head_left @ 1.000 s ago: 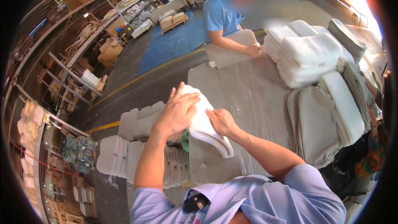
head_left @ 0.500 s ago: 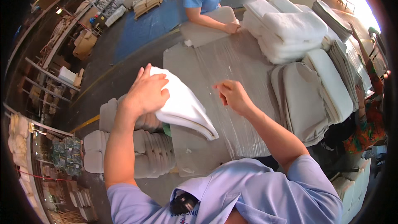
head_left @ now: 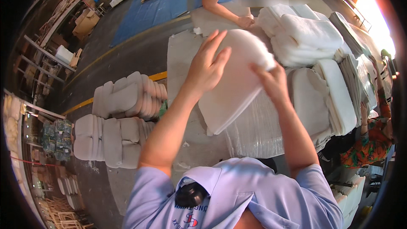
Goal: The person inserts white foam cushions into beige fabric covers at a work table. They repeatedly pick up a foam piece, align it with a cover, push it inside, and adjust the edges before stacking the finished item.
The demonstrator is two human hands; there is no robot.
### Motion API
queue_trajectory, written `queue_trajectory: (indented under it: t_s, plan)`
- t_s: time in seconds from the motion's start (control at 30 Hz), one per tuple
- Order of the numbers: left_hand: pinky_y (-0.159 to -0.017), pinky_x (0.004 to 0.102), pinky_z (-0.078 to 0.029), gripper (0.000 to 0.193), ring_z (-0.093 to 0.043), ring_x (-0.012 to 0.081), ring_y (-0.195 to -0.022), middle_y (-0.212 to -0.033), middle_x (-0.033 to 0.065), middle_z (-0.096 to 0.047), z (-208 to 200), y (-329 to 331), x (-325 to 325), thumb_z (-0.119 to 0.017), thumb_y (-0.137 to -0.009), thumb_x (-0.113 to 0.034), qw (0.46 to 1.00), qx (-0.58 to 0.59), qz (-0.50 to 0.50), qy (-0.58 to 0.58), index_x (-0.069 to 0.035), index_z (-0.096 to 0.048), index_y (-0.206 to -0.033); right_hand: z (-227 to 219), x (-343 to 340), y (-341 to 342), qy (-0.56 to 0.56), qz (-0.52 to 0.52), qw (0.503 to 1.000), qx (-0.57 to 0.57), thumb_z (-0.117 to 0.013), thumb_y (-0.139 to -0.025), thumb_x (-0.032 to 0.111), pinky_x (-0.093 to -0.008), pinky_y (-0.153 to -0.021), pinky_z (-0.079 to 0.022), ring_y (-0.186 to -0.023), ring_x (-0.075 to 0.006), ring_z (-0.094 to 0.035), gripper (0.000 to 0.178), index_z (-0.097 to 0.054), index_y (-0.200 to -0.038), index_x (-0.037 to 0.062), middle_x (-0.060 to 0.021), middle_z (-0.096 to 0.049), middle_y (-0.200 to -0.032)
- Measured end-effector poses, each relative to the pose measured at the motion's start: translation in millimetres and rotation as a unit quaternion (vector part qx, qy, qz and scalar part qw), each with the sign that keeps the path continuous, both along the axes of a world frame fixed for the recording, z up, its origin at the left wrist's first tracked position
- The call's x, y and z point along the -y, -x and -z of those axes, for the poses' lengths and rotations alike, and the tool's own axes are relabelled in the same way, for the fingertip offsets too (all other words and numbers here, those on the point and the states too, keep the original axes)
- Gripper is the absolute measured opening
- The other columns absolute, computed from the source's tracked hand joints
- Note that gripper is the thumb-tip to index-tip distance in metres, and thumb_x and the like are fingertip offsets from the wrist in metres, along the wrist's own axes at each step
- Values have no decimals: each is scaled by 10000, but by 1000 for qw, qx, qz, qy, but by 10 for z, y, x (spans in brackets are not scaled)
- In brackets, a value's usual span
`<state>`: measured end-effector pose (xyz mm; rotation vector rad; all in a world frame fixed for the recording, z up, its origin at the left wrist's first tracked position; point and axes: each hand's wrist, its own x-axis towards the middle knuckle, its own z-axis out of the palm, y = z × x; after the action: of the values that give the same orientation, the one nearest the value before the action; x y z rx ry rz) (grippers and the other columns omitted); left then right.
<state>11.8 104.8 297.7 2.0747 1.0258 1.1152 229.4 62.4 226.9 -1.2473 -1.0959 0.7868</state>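
A white, rounded cushion pad [head_left: 231,82], tapering to a narrow end near me, is tilted above the wrapped table top. My right hand [head_left: 273,80] grips its right edge, thumb lying over the upper face. At the pad's left edge is my left hand [head_left: 207,65], its fingers stretched out and spread; whether it touches the pad is unclear. Under the pad, the table top [head_left: 182,63] shows grey sheeting, with clear plastic film [head_left: 254,131] on its nearer part.
White pads [head_left: 307,38] are piled at the far right, with grey pads [head_left: 311,97] nearer. Bundled cushions [head_left: 118,95] stand on the floor at left. Across the table a co-worker's hand [head_left: 245,21] rests by another pad [head_left: 212,21]. Another person's patterned sleeve [head_left: 369,142] shows at right.
The pad has moved rightward over the table and turned. My right hand, earlier apart from it, now grips its right edge. My left hand has moved right, its fingers now spread.
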Motion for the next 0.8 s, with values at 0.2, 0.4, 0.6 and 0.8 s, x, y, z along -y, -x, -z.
queue_trajectory:
  t_s: [0.2, 0.4, 0.6, 0.8]
  plan:
    - [-1175, 437, -441, 577, -580, 349, -1408, -1539, 213, -590, 2122, 1228, 692, -569, -1100, -352, 892, -64, -188, 406, 23, -518, -1535, 1144, 316, -951, 258, 72, 949, -168, -766, -916, 407, -299, -510, -347, -560, -111, -480, 368, -711, -1020, 58, -12, -595, -731]
    - [-1183, 573, -411, 833, -519, 445, -1426, -1571, 259, -499, 2645, 1441, 1309, -544, -1081, -597, 618, 377, -188, 664, -62, -308, -1674, 2123, 1003, -1005, 310, 113, 869, -369, -732, -920, 437, -334, -448, -487, -535, -203, -594, 340, -659, -1015, 119, -31, -634, -737]
    - [-1120, 541, -437, 753, -561, 294, -1259, -1400, 118, -579, 2983, 1248, 1518, -689, -985, -637, 589, 532, -195, 577, -131, -477, -1500, 2252, 1167, -871, 281, 102, 830, -471, -745, -904, 415, -381, -510, -532, -685, -226, -667, 315, -678, -1071, 156, -28, -703, -852]
    - [-1086, 513, -442, 574, -556, 257, -1304, -1380, 25, -616, 2665, 910, 1114, -840, -941, -300, 622, 541, -254, 506, -209, -534, -1418, 2241, 1463, -648, 312, 117, 803, -494, -751, -894, 436, -393, -506, -512, -631, -225, -625, 344, -668, -1098, 172, -23, -672, -826]
